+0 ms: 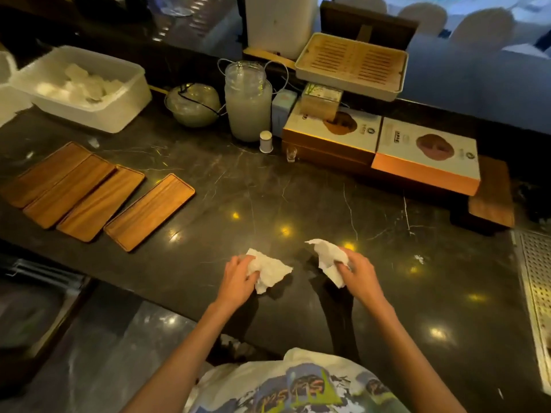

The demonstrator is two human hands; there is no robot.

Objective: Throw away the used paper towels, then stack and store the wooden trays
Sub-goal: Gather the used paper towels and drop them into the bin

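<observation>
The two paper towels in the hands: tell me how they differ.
The left hand grips the left paper towel, bunched low, apparently touching the counter; the right hand grips the right paper towel, whose free corner points up and away. The left one spreads toward the right, the right one toward the left. Both are white, crumpled and pinched at one end.
</observation>
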